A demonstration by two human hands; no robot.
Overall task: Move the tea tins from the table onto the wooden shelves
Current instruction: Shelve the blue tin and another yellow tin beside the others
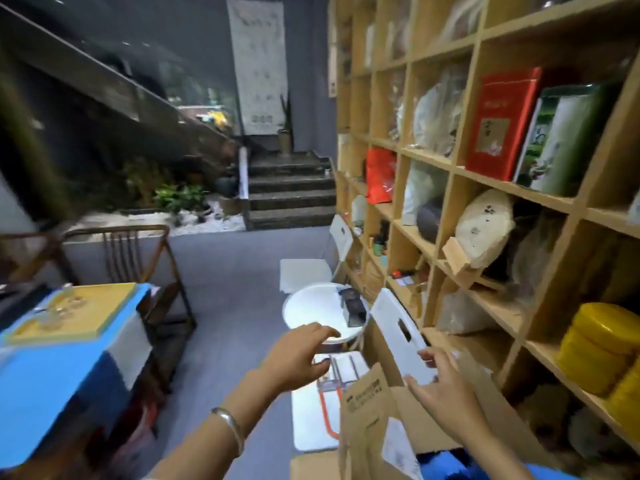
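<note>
Wooden shelves [450, 168] fill the right side, a grid of compartments. One upper compartment holds a red tea tin [498, 123] upright, with a green tea tin [557, 143] just beside it, leaning slightly. Lower right, a stack of yellow round tins [599, 344] sits in its own compartment (edge of view, blurred).

Table [65, 368] with a blue cloth at left, a yellow mat and small glass pieces on it; no tins can be made out there.

Open cardboard box [367, 410] at bottom centre, flaps up. A white round stool [311, 306] stands beyond it.

Left hand [298, 355] held out over the floor, fingers loosely curved and apart, holding nothing; silver bangle [228, 424] on its wrist. Right hand [446, 386] above the box, fingers spread and empty, near the flap; contact cannot be told.
</note>
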